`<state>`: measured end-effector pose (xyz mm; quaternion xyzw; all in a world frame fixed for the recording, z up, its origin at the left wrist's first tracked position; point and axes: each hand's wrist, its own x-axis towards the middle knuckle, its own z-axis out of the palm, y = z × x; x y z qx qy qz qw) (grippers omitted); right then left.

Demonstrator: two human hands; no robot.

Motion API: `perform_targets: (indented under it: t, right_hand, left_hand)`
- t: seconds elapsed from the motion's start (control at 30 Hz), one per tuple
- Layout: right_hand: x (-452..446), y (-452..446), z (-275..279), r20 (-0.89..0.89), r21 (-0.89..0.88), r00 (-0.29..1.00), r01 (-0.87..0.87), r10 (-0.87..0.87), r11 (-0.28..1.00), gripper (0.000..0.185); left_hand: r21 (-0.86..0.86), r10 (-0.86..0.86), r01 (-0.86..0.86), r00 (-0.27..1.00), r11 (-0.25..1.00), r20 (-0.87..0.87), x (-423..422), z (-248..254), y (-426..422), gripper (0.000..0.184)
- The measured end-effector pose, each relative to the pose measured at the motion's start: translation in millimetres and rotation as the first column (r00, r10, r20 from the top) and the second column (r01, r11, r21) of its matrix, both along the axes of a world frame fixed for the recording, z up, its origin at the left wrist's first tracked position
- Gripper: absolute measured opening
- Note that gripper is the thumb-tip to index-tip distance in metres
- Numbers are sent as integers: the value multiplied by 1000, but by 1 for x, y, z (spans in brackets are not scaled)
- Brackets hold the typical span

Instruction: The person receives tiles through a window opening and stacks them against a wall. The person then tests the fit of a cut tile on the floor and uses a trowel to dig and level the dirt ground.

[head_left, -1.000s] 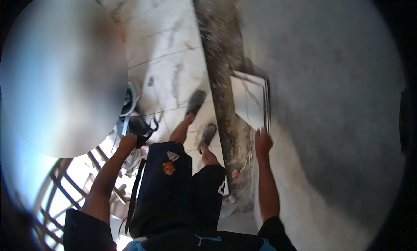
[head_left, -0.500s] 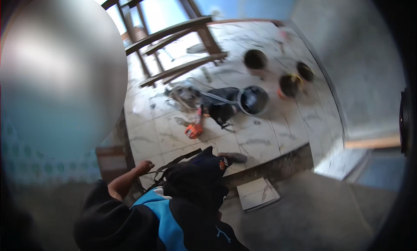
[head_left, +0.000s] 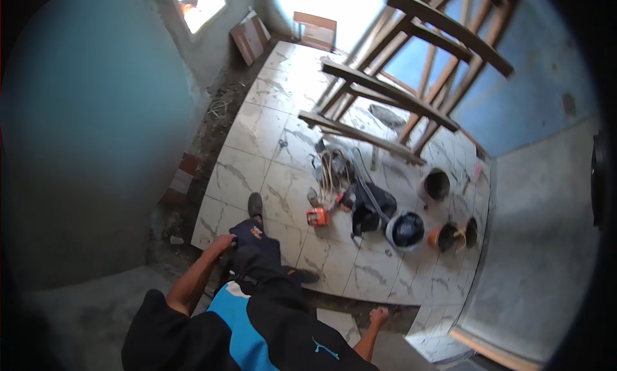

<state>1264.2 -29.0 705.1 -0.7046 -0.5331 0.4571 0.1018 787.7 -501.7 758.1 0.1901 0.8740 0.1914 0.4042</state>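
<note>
The left grip, at 8 o'clock, is by the shorts; I cannot tell if it pinches them. The right grip, at 5 o'clock, is near the loose tile at 6 o'clock; I cannot tell if it holds something. A bucket sits on the floor at 4 o'clock.

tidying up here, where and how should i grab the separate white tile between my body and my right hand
Probably grip the white tile by its exposed edge, coming from the side of your right hand: it lies flat, so its face gives nothing to pinch, and its opposite side is hidden. Finger room underneath can't be seen.
</note>
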Motion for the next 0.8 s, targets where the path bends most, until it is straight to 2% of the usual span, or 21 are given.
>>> perform_targets:
  t: [0.07,0.13,0.17,0.2,0.23,0.27,0.3,0.37,0.4,0.43,0.5,0.53,0.57,0.6,0.63,0.7,0.8]
  right_hand:
    - [-121,10,-5,-39,116,981,-186,192,976,7]
    - [-254,-10,0,-105,58,939,-324,329,944,6]
    - [-311,-23,-4,-165,35,903,-397,397,917,9]
    - [-356,-40,-7,-215,6,863,-466,457,885,13]
    - [-405,-58,14,-182,-50,814,-568,551,822,16]
    - [-441,-74,33,-160,-109,754,-655,637,748,18]
    - [-458,-87,30,-167,-123,759,-649,629,751,18]
    - [-490,-110,28,-228,-157,767,-636,599,755,24]
    - [-497,-119,28,-177,-214,772,-636,611,741,25]
    - [-501,-127,29,-177,-218,776,-631,606,744,25]
    - [-508,-138,32,-44,-436,812,-540,582,720,27]
    - [-512,-139,32,-32,-443,814,-532,580,721,27]
    - [-518,-141,31,81,-321,657,-694,749,644,28]
    - [-527,-143,27,215,-216,467,-834,858,508,30]
    - [-542,-140,22,215,-220,464,-834,859,506,30]
    - [-581,-135,9,159,-240,374,-883,914,403,37]
    - [-659,-120,-25,159,-218,330,-907,931,359,37]
  left_hand:
    - [31,43,-41,998,999,-52,-30,20,-1,31]
    - [217,346,-349,937,911,53,-61,35,-20,32]
    - [216,354,-355,934,910,44,-80,29,-38,32]
    - [99,415,-414,910,905,21,-90,15,-64,32]
    - [-23,469,-469,883,883,1,-96,4,-86,33]
    - [-75,494,-493,870,867,-18,-111,2,-103,35]
    - [-89,487,-487,873,869,-23,-128,-1,-117,35]
    - [-167,577,-578,814,799,-58,-155,-13,-144,37]
    - [-154,684,-670,727,727,64,-169,-39,-162,38]
    - [-158,680,-665,731,730,64,-190,-39,-168,38]
    - [-85,687,-683,727,725,20,-230,-38,-164,35]
    - [-94,685,-680,728,727,30,-247,-38,-159,35]
    - [42,770,-773,634,633,75,-269,-33,-153,34]
    - [172,836,-843,532,509,132,-286,-33,-150,33]
    - [167,838,-845,529,508,132,-303,-32,-145,33]
    - [220,877,-881,456,420,150,-334,-39,-140,32]
    - [157,898,-909,409,386,160,-363,-38,-132,34]
